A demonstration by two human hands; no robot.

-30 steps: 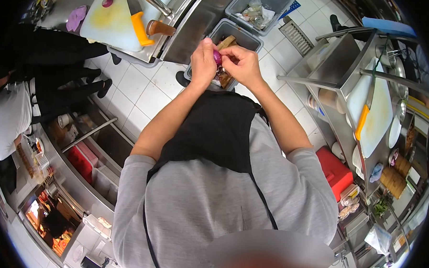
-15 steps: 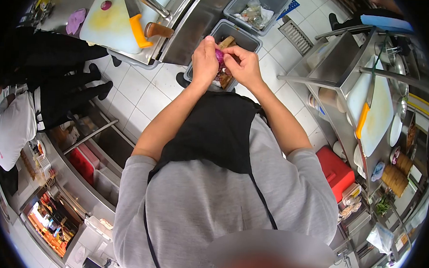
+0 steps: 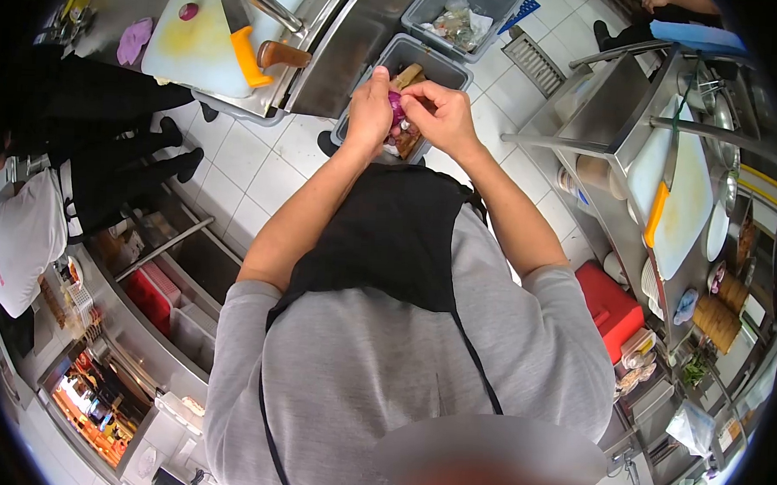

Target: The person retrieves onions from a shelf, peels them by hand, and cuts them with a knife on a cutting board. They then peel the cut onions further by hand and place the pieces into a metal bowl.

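Over a grey bin (image 3: 455, 72) with brown and pink scraps in it, my left hand (image 3: 371, 113) is closed round a red onion (image 3: 397, 109). The onion is purple and partly hidden by the fingers. My right hand (image 3: 439, 116) pinches at the onion's right side, thumb and fingertips together. On the white cutting board (image 3: 176, 42) at upper left lie another small red onion (image 3: 188, 11) and a knife with an orange handle (image 3: 246, 56). A brown wooden handle (image 3: 284, 55) lies beside it.
Behind the first bin stands a second grey bin (image 3: 424, 27) holding plastic waste. A steel table at right carries a cutting board (image 3: 687, 195) and an orange-handled knife (image 3: 657, 216). Co-workers stand at left (image 3: 25, 227) and upper right (image 3: 689, 11). A red box (image 3: 607, 311) is at right.
Both hands stay over the bin with the onion between them, the right fingers shifted only slightly. At upper right, more of a co-worker's hand shows.
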